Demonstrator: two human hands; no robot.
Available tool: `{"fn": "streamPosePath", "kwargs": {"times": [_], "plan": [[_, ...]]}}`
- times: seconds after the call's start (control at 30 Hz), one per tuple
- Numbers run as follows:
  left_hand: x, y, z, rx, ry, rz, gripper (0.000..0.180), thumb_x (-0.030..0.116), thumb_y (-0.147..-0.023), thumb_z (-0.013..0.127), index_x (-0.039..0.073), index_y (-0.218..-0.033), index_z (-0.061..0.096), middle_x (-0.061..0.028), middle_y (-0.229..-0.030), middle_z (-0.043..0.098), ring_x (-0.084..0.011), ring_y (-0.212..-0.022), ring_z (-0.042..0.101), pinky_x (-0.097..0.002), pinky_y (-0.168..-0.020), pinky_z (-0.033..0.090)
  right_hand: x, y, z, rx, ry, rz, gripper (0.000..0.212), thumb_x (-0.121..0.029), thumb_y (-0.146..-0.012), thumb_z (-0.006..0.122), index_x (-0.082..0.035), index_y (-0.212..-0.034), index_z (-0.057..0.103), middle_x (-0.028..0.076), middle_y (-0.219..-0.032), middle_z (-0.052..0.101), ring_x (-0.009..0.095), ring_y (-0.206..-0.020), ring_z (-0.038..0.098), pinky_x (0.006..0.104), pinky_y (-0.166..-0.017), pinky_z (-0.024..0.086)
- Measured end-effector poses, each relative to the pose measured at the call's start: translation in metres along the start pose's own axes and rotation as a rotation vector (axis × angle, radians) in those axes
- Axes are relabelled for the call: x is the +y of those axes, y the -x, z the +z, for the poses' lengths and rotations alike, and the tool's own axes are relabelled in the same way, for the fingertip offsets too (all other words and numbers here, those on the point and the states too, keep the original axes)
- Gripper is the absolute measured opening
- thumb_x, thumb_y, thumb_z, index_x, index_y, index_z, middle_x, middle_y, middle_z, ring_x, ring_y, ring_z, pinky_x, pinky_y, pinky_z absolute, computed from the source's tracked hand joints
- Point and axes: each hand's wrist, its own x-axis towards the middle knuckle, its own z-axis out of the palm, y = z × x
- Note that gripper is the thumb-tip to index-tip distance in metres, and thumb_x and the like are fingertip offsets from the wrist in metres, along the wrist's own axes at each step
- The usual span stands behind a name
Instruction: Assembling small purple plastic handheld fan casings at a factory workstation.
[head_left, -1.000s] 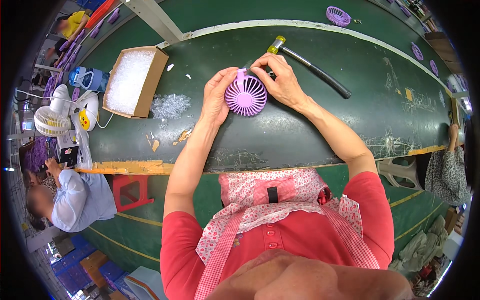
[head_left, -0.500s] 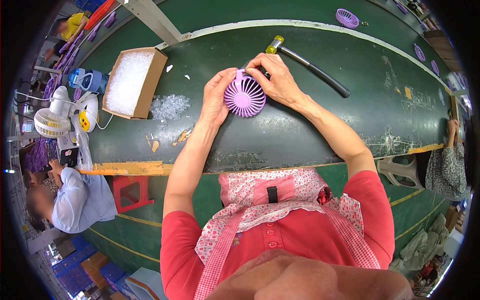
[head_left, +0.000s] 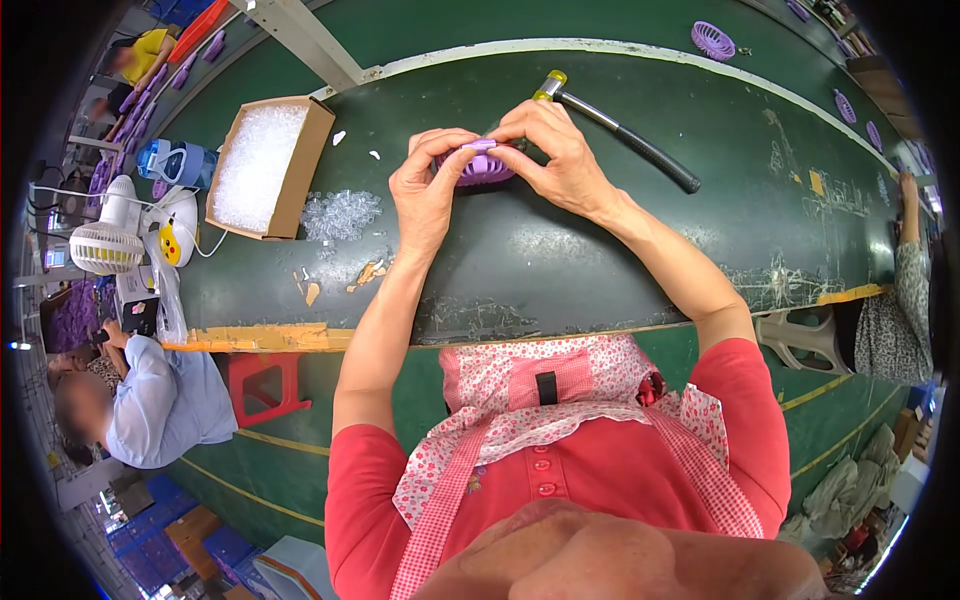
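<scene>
My left grip (head_left: pixel 424 190) and right grip (head_left: pixel 560 160) are both closed on the purple slatted cage (head_left: pixel 485 171), over the worktop (head_left: pixel 570 270).

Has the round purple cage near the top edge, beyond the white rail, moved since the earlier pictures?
Yes. The cage has moved rightward, farther from the fixed grey post at the upper left.

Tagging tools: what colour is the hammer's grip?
The hammer's grip is black; head view.
</scene>
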Motion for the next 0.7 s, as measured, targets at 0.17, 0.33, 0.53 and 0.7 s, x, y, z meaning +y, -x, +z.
{"fn": "streamPosePath", "kwargs": {"times": [0.17, 0.33, 0.53, 0.7], "plan": [[0.001, 0.002, 0.0, -0.022, -0.033, 0.012, 0.014, 0.001, -0.086, 0.073, 0.003, -0.1, 0.074, -0.0043, -0.102, 0.07, -0.0158, -0.104, 0.058, -0.0292, -0.091, 0.048, -0.004, 0.002, -0.002, -0.027, 0.037, -0.045, 0.015, -0.008, -0.083, 0.075, -0.003, -0.094, 0.067, 0.007, -0.089, 0.063, 0.026, -0.085, 0.059, 0.0385, -0.08, 0.044], [0.0, -0.002, 0.004, -0.042, -0.101, 0.043, 0.014, 0.001, -0.086, 0.074, 0.004, -0.099, 0.074, -0.0034, -0.102, 0.071, -0.0163, -0.106, 0.057, -0.0292, -0.092, 0.047, -0.003, 0.001, -0.007, -0.028, 0.106, -0.085, 0.014, -0.006, -0.082, 0.075, -0.002, -0.093, 0.067, 0.009, -0.086, 0.06, 0.027, -0.081, 0.056, 0.0384, -0.076, 0.043], [0.007, -0.014, 0.008, 0.106, -0.38, 0.262, 0.026, 0.002, -0.083, 0.074, 0.006, -0.108, 0.071, -0.0075, -0.112, 0.069, -0.0246, -0.113, 0.058, -0.0358, -0.1, 0.046, 0.018, -0.016, -0.003, 0.079, -0.007, 0.045, 0.01, -0.005, -0.086, 0.073, 0.0, -0.093, 0.067, 0.011, -0.09, 0.065, 0.024, -0.085, 0.063, 0.0337, -0.079, 0.049], [0.097, -0.034, -0.001, -0.155, -0.018, 0.472, 0.006, 0.001, -0.084, 0.072, 0.006, -0.081, 0.069, -0.0033, -0.083, 0.07, -0.0192, -0.082, 0.064, -0.032, -0.077, 0.05, 0.061, -0.058, -0.05, 0.404, 0.19, 0.255, 0.014, -0.012, -0.094, 0.067, 0.002, -0.096, 0.065, 0.01, -0.094, 0.065, 0.019, -0.086, 0.061, 0.0312, -0.081, 0.049]]}}
